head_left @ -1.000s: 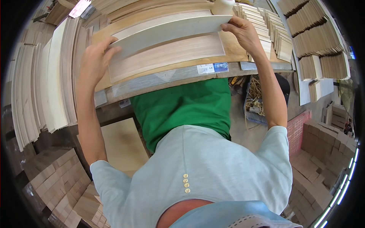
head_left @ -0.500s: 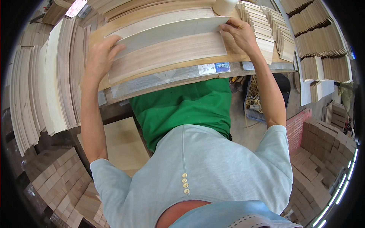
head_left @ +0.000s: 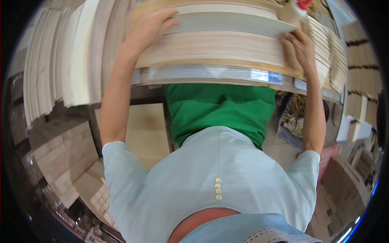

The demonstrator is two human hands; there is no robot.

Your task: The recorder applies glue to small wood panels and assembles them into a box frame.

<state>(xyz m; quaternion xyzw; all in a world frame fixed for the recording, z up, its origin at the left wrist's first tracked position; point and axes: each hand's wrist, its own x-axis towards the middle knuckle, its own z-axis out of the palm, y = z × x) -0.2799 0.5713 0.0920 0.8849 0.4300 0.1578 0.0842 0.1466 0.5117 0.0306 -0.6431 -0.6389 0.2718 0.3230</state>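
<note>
In the head view, your left hand point(head_left: 148, 28) lies flat and spread on the left end of a stack of pale wooden boards point(head_left: 210, 48), fingers open and pressing down on the top of it rather than curled round anything. Your right hand point(head_left: 300, 46) is at the far right end of the same stack, fingers bent against its end edge just below a thin grey-white sheet point(head_left: 227, 23) that lies on top; whether that hand actually pinches a board or only pushes against the ends you cannot tell from here. The stack sits between your two hands on the metal-edged bench point(head_left: 210, 73), directly in front of your green apron point(head_left: 219, 109). Beyond your left hand stand upright planks point(head_left: 60, 60), and past your right hand more stacked strips point(head_left: 324, 44); a pale bottle with a red cap point(head_left: 293, 10) shows just above the right hand. As a judgement, the squaring-up of the pile looks well along: the board ends line up fairly evenly, though the top sheet still overhangs toward the right hand and seems left to settle. Against the earlier frame, both your hands have closed in on the stack ends, the top sheet has slid rightward and flatter, and your head has tipped nearer the bench, so the boards fill more of the picture.
</note>
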